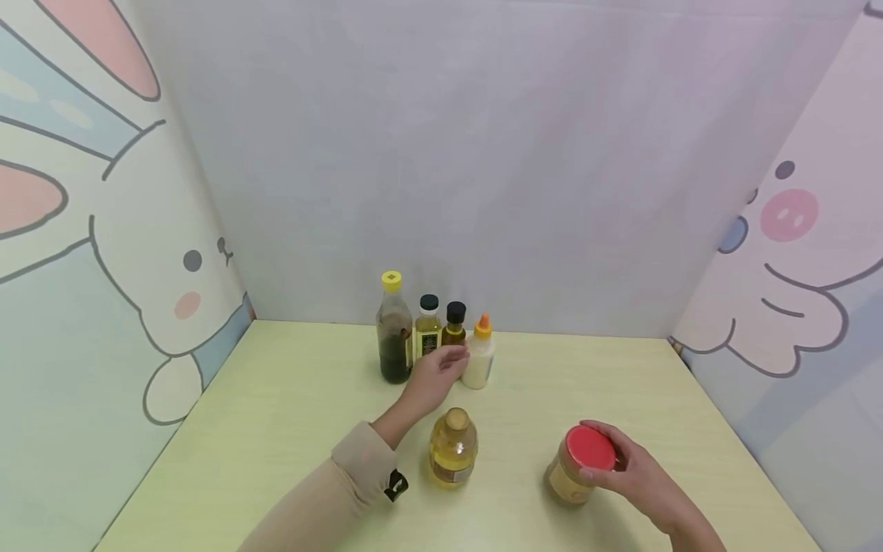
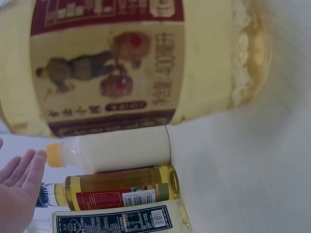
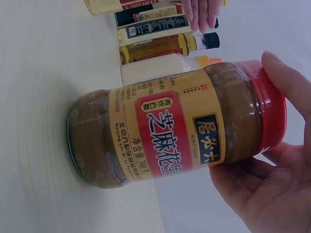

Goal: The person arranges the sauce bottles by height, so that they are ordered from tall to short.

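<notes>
My right hand grips a jar of brown sesame-peanut paste by its red lid, thumb and fingers on opposite sides; the jar's base is down at the table. My left hand reaches to the bottles at the back, its fingers extended and nothing gripped. In the left wrist view its fingers lie near the orange cap of a white squeeze bottle. A dark-capped oil bottle stands partly hidden behind that hand. Nearer me, beside the left forearm, is a round bottle of yellow liquid.
To the left of the reaching hand stand a yellow-capped bottle of dark sauce and a squarish bottle with a black-and-white cap. A pale wall closes off the table behind them, with cartoon-printed panels on both sides.
</notes>
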### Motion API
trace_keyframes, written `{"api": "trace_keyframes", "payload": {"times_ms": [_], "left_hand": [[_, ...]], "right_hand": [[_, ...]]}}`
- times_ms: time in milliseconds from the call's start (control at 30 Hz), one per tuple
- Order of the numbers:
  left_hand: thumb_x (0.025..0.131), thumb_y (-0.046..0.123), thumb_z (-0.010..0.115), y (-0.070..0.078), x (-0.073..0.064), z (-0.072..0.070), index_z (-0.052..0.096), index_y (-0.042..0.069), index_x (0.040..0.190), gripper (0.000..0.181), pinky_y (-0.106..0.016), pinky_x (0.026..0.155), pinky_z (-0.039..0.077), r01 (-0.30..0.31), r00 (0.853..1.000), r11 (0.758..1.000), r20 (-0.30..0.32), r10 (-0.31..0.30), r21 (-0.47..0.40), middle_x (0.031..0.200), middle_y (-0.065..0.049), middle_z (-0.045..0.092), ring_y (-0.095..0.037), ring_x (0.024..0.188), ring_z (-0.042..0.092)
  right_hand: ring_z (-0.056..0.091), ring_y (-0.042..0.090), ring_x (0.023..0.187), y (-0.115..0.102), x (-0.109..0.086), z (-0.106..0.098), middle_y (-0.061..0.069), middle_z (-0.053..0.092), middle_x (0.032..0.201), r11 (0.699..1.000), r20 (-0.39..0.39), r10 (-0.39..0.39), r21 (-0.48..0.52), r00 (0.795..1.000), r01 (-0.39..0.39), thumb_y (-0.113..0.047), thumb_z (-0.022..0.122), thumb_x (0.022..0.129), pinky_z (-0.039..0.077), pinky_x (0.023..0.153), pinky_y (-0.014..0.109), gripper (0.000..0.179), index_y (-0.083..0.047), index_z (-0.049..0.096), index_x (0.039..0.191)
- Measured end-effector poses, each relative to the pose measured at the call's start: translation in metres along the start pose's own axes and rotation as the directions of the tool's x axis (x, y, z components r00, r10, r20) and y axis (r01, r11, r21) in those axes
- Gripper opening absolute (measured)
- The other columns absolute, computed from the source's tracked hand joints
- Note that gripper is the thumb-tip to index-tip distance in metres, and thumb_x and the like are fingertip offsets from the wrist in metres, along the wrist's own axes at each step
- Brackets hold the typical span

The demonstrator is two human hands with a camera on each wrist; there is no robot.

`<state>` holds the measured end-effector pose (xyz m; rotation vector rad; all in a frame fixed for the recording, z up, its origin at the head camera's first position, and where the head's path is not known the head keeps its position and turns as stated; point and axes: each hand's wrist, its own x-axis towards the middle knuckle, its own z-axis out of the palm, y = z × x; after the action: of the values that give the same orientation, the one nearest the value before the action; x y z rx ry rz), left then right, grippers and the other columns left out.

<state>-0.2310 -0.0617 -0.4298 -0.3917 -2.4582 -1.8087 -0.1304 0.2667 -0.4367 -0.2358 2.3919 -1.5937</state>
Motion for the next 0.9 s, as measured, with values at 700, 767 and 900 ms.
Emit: {"api": "trace_keyframes", "payload": {"times_ms": [700, 767, 900], "left_hand": [[0.101, 0.029, 0.056, 0.0, -0.035, -0.008, 0.062, 0.003, 0.123, 0.035, -0.036, 0.094, 0.049, -0.042, 0.999, 0.999, 0.029, 0.042, -0.004, 0.115, -0.006, 0.066, -0.021, 0.11, 0.061], [0.101, 0.029, 0.056, 0.0, -0.04, -0.008, 0.062, 0.003, 0.123, 0.034, -0.037, 0.095, 0.048, -0.055, 0.998, 0.999, 0.033, 0.055, 0.001, 0.116, -0.008, 0.066, -0.022, 0.11, 0.061], [0.101, 0.03, 0.055, 0.002, -0.049, -0.007, 0.062, 0.004, 0.124, 0.035, -0.041, 0.096, 0.047, -0.063, 0.997, 0.998, 0.044, 0.063, 0.013, 0.117, -0.007, 0.066, -0.022, 0.11, 0.061]], "right_hand": [[0.055, 0.028, 0.107, 0.002, 0.001, 0.0, 0.024, 0.048, 0.13, 1.0, 0.005, -0.006, 0.014, 1.0, 0.006, -0.012, 0.074, 0.086, 0.054, 0.081, 0.031, 0.071, 0.003, 0.036, 0.144], [0.055, 0.026, 0.105, 0.002, 0.001, 0.0, 0.024, 0.048, 0.129, 0.999, 0.009, -0.025, 0.023, 1.0, 0.024, -0.011, 0.074, 0.087, 0.054, 0.081, 0.031, 0.07, 0.003, 0.036, 0.144], [0.055, 0.023, 0.105, 0.002, 0.001, 0.0, 0.024, 0.047, 0.13, 0.998, 0.014, -0.038, 0.04, 0.999, 0.038, -0.009, 0.073, 0.087, 0.054, 0.081, 0.031, 0.07, 0.004, 0.035, 0.144]]}}
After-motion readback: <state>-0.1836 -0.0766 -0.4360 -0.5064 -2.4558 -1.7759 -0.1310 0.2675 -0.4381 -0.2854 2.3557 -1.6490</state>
